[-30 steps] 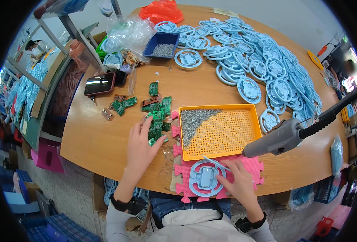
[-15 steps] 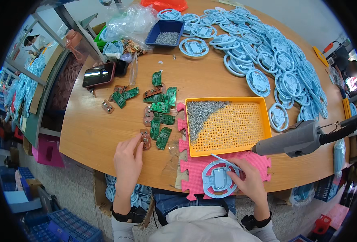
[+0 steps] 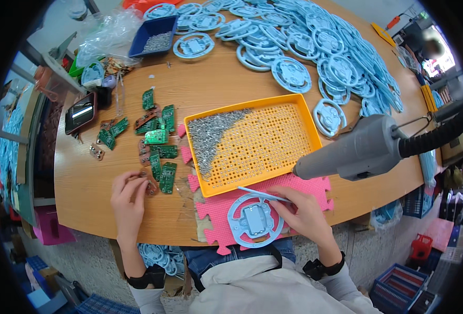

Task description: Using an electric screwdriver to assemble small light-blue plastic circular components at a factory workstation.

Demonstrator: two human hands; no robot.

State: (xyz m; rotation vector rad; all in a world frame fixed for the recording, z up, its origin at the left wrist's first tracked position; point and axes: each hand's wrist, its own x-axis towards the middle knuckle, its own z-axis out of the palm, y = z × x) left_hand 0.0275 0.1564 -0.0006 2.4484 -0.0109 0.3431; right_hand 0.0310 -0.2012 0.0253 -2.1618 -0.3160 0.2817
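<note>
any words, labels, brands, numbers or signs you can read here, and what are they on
None that I can read.
Circuit boards: any markings are too small.
Blue wheel: no lettering I can make out.
Phone: nothing legible on its screen.
Grey power tool: no readable label.

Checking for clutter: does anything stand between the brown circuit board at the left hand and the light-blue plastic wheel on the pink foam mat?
A green rectangular circuit board lies directly right of the brown board; beyond it, nothing visible rises before the wheel.
</note>
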